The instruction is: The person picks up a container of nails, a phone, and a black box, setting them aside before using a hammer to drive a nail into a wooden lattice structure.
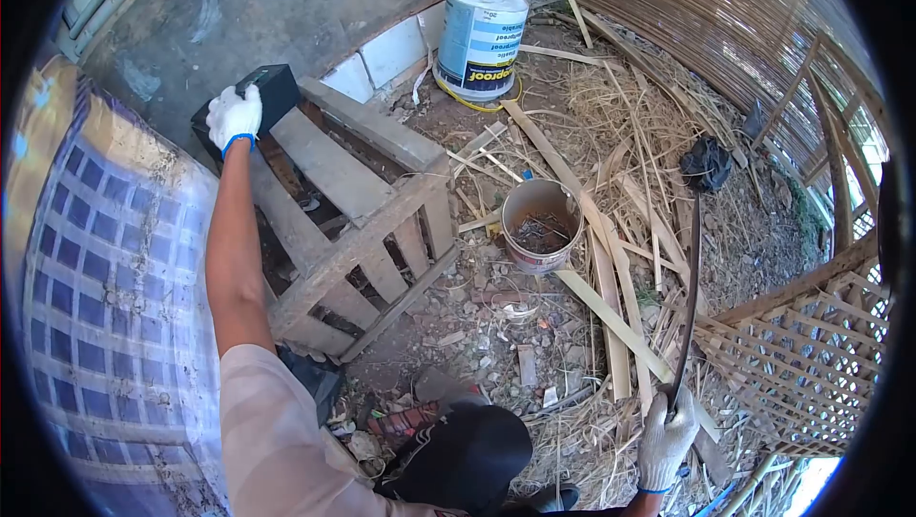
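Observation:
My left hand (235,114), in a white knit glove with a blue cuff, is closed over the edge of a black box (274,90). The box lies at the far end of a slatted wooden crate (329,169). At lower right my right hand (665,441), gloved the same way, is wrapped around the near end of a long, dark, slightly curved rod (691,298). The rod reaches away from me, and its far end meets a crumpled black bundle (707,164). What the bundle is made of is unclear.
A blue and white paint bucket (482,45) stands by the wall. Nearer is an open bucket (542,248) with small dark pieces inside. Bamboo strips (625,312) and straw litter the ground. A woven bamboo lattice (811,355) lies right; a checked cloth (114,279) hangs left.

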Demonstrator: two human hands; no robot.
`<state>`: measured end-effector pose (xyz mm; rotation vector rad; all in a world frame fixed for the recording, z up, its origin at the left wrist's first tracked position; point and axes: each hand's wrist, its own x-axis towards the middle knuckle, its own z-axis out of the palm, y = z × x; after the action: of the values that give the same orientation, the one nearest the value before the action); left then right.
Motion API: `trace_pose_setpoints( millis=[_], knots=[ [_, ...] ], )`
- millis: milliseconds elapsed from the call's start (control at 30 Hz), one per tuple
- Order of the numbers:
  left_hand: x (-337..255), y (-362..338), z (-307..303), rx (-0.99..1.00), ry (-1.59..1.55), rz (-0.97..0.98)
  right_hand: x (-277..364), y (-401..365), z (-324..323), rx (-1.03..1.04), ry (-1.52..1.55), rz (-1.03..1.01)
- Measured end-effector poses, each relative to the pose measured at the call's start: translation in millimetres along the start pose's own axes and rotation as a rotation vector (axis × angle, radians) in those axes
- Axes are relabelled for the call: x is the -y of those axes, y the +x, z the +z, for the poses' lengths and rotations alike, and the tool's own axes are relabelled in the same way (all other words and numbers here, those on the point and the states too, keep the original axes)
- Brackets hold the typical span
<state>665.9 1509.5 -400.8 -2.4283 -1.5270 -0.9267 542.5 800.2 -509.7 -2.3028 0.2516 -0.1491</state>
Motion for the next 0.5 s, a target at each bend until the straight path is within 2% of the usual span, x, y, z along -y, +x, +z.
trace_pose_setpoints(
  millis=[67,133,200,267,367,500],
  knots=[
    [14.1,20.3,10.1,-0.016,0.110,-0.134,-8.2,5.7,2.6,-0.010,-0.030,-0.006],
    [12.1,35.8,3.3,0.075,0.179,-0.253,-28.2,9.0,4.5,-0.022,-0.098,-0.054],
    [29.4,80.4,30.6,0.172,0.172,-0.351,-21.6,13.9,-1.9,0.034,-0.119,0.011],
    [53.6,128.2,59.5,0.307,0.308,-0.243,-28.3,17.9,-0.8,-0.054,-0.120,-0.025],
    [109.3,218.3,126.7,0.410,0.352,-0.178,-41.2,24.7,-9.6,-0.067,-0.176,0.091],
    [133.7,185.3,123.5,0.457,-0.136,-0.161,-45.5,27.7,-14.2,-0.127,-0.097,0.235]
  ],
)
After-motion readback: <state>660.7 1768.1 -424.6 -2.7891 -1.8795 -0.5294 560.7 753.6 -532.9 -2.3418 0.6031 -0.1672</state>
